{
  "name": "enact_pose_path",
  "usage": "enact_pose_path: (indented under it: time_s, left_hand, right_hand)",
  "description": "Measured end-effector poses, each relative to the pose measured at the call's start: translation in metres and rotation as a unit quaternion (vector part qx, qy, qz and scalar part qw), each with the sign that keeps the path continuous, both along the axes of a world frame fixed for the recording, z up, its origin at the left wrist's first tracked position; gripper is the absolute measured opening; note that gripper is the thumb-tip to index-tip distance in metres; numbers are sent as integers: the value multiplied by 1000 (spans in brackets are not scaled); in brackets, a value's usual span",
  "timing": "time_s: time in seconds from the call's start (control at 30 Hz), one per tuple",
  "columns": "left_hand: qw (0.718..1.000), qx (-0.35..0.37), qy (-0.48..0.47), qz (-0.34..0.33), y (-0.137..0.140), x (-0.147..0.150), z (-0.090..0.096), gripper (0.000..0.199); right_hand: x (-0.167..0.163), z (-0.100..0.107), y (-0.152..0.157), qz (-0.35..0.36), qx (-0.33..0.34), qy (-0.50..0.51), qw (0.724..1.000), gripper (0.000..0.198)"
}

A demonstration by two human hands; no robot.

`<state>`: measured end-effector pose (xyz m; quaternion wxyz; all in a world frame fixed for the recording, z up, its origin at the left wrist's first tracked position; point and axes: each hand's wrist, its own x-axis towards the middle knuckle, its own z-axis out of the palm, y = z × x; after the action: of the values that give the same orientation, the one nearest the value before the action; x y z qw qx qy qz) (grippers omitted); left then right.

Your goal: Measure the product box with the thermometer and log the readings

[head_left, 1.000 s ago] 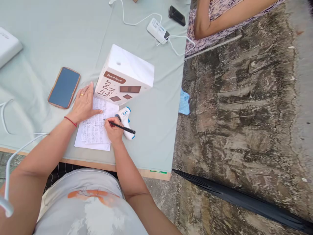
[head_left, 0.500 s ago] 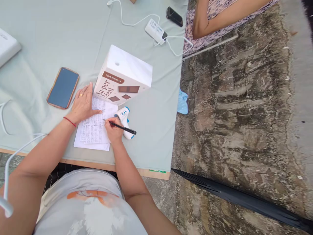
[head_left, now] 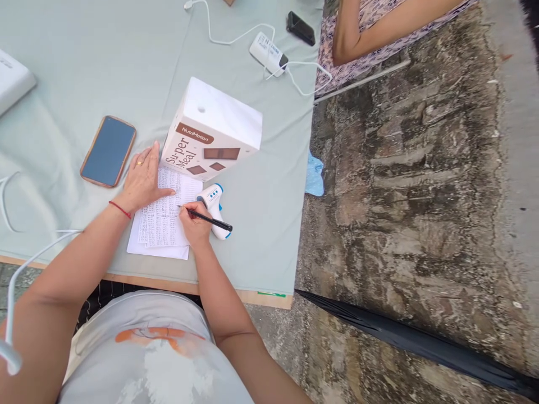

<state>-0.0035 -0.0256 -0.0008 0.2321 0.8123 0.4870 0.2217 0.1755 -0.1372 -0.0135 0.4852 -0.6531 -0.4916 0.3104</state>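
Observation:
My right hand grips a black pen, its tip down at the paper sheets, which are covered with dense rows of marks. Flat and with its thumb spread, my left hand rests on the left edge of the sheets. Its fingertips lie beside a white box labelled "Super Meal", which stands over the top of the papers. A white and blue infrared thermometer lies just right of my right hand, partly behind the pen. Left of my left hand is a smartphone with a dark screen.
On the cloth-covered table lie a white device with a cable and a black object. A white case sits at the far left. Another person's arm shows at the top right. A white cable crosses near my left arm.
The pen and my right hand have shifted very slightly to the left over the paper. My left hand stays in place.

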Motion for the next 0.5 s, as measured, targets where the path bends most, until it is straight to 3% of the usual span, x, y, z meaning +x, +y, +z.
enact_pose_path:
  time_s: [0.5]
  left_hand:
    - [1000, -4, 4, 2, -1, 1, 3, 135]
  right_hand:
    - [0, -3, 0, -1, 19, -19, 1000, 14]
